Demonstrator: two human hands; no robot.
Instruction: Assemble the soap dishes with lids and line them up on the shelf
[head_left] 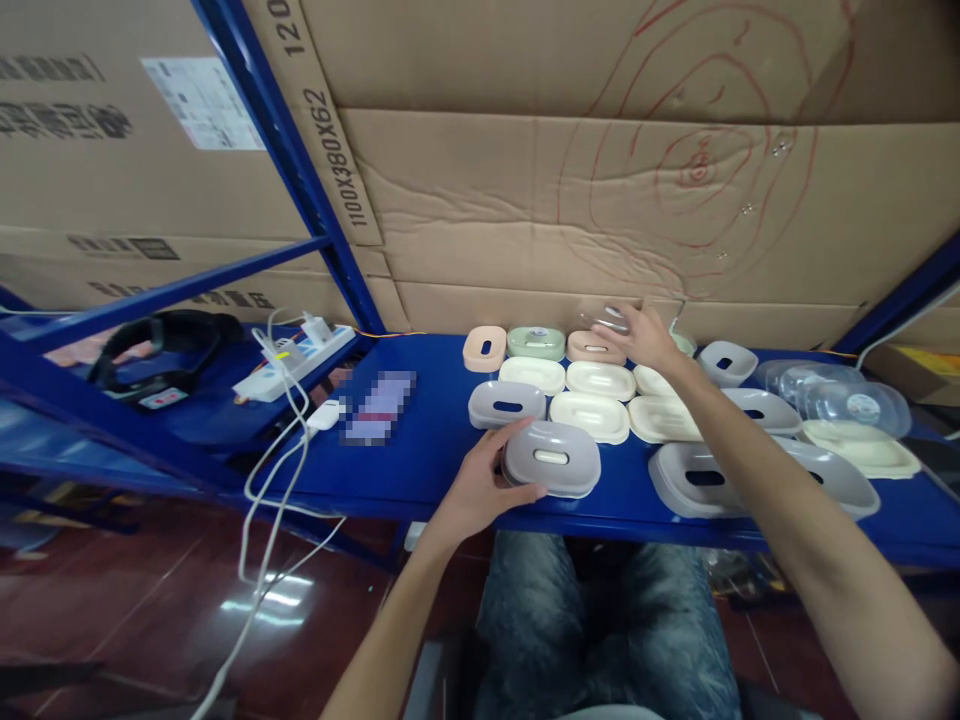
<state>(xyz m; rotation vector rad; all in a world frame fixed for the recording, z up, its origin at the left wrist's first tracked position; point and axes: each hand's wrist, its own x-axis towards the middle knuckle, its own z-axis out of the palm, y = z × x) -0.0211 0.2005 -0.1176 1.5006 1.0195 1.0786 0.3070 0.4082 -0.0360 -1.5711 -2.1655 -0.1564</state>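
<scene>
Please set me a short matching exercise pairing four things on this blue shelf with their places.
Things:
1. grey oval plastic box
2. peach oval plastic box
3. white power strip
4. clear round plastic lids

Places:
A. far right of the shelf
B. back row, left end
C. under the left hand
D. left of the boxes, among cables

Pairs: 1-C, 2-B, 3-D, 4-A

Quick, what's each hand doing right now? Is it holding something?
Left hand: curled round the side of a grey lidded box on the blue shelf, holding it.
Right hand: reaching far back, fingers on a small clear lid; grip cannot be told.
</scene>
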